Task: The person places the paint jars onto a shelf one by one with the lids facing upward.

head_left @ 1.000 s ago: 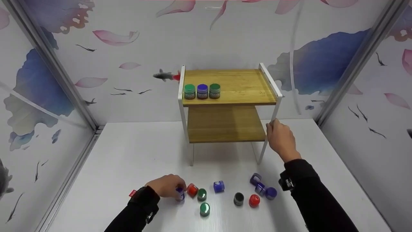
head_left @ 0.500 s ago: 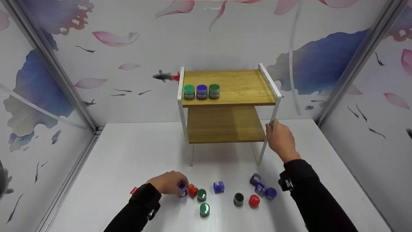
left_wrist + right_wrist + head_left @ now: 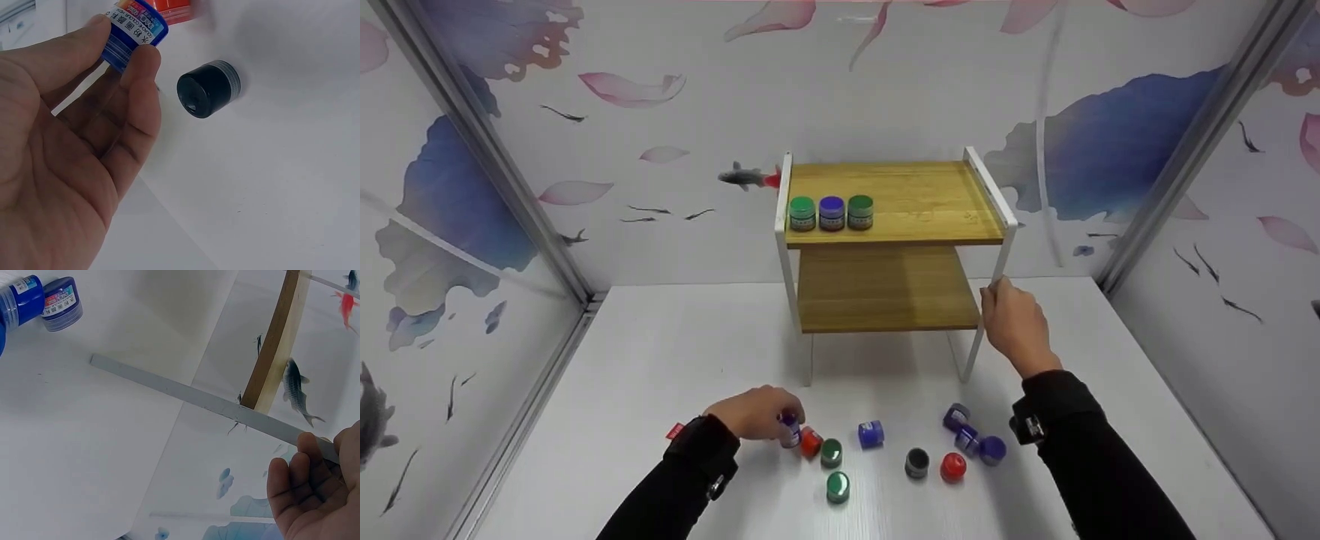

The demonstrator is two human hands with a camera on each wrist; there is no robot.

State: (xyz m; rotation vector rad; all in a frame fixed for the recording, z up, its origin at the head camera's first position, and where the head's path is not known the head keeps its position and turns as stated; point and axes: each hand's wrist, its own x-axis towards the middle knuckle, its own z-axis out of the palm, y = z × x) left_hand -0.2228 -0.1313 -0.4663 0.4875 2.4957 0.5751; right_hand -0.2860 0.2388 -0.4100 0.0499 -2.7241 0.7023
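Note:
My left hand (image 3: 756,412) pinches a small blue paint jar (image 3: 136,28) between thumb and fingertips, low over the white table. Right beside that jar a red paint jar (image 3: 811,442) lies tipped, with a dark green one (image 3: 832,453) next to it. My right hand (image 3: 1014,324) grips the white front right leg (image 3: 214,405) of a two-tier wooden shelf (image 3: 889,289). On its top board, along the front left, a light green jar (image 3: 802,214), a purple-blue jar (image 3: 832,213) and a dark green jar (image 3: 860,212) stand in a row.
More jars lie on the table: a green one (image 3: 838,487) near the front, a blue one (image 3: 871,434) mid-table, a black one (image 3: 916,463), a red one (image 3: 952,467), and a cluster of blue jars (image 3: 967,440) by the right forearm. Printed wall panels (image 3: 660,225) enclose the table.
My left hand has lifted slightly and moved away from me and to the right with the blue paint jar. My right hand stays on the shelf leg.

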